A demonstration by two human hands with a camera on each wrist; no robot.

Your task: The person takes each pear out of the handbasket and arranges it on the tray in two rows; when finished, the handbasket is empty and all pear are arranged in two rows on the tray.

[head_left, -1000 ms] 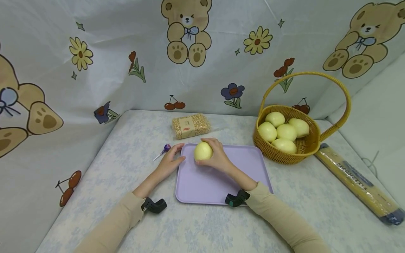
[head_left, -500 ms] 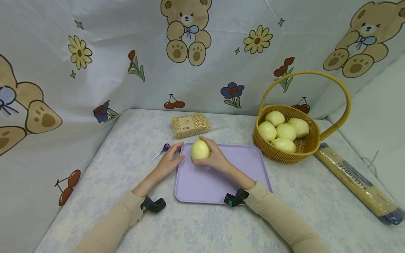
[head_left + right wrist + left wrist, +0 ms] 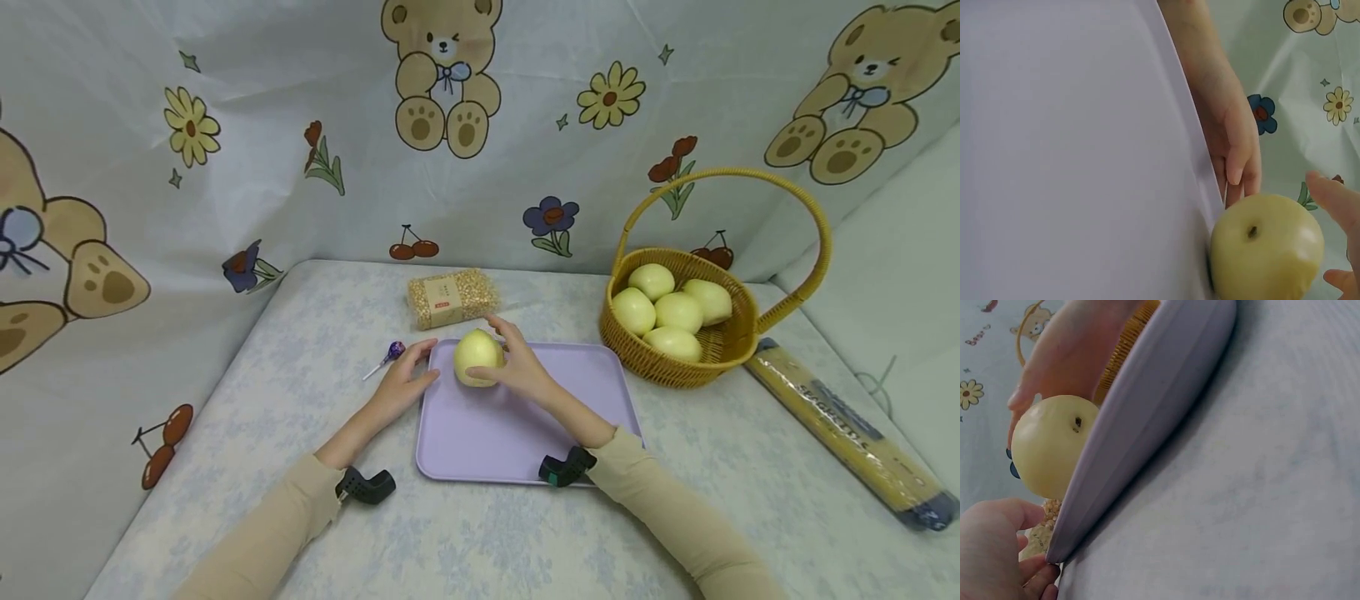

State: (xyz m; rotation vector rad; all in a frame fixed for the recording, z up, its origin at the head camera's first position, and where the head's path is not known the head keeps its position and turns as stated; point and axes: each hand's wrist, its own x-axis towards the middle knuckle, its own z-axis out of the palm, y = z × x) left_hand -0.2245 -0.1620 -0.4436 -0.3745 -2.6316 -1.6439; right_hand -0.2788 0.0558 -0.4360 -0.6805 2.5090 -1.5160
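Observation:
A pale yellow apple (image 3: 472,352) sits at the far left of the lilac tray (image 3: 480,446), its stem hollow showing in both wrist views. My right hand (image 3: 522,372) is spread around the apple's right side. In the right wrist view, a gap shows between its fingers (image 3: 1337,201) and the apple (image 3: 1266,253). At the tray's left rim rests my left hand (image 3: 401,385), its fingers relaxed along the outer edge. The left wrist view shows its lower fingertips (image 3: 1047,575) right at the tray's corner, with the thumb lifted apart from the rim.
A wicker basket (image 3: 652,367) holding several more apples (image 3: 678,313) stands at the back right, its handle arching high. Beside it lies a spaghetti packet (image 3: 847,433). Behind the tray is a bag of grains (image 3: 453,298); a lollipop (image 3: 393,352) lies left of it.
The right hand has shifted the apple slightly left, set it down on the tray and let go; its fingers have opened away from it. The left hand has stayed at the rim.

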